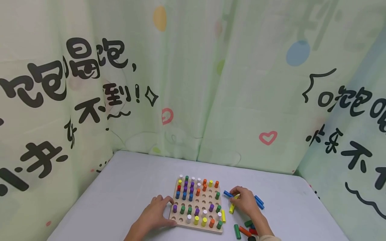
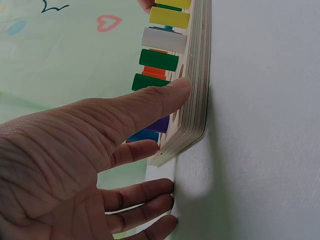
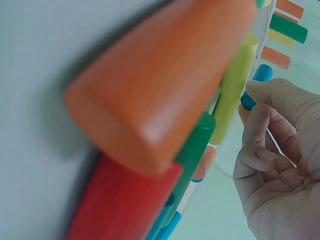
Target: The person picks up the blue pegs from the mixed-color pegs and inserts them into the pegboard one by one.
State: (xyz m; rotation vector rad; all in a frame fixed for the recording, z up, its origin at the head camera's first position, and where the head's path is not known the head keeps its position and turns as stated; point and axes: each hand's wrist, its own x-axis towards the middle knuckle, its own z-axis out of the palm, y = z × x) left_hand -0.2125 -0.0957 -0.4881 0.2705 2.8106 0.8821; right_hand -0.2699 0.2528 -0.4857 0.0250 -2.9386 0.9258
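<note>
A wooden pegboard [image 1: 208,228] lies on the table, with colored pegs upright in many of its holes and other holes bare. My left hand [image 1: 155,213] grips its near left corner, the thumb [image 2: 170,95] on the front edge and the index finger by the left side. The other left fingers are spread beside the board. Right of the board, my right hand [image 1: 245,199] pinches a blue peg [image 3: 262,73] between thumb and index finger, low over the table. Yellow pegs [image 1: 232,208] lie under and beside this hand.
Loose blue pegs [image 1: 259,202] lie beyond the right wrist. Near the right forearm are a green peg [image 1: 237,231], an orange peg [image 1: 245,231] and a red peg [image 1: 253,231]. A yellow peg [image 1: 223,216] lies along the board's right edge. A printed curtain [image 1: 187,83] hangs behind the table.
</note>
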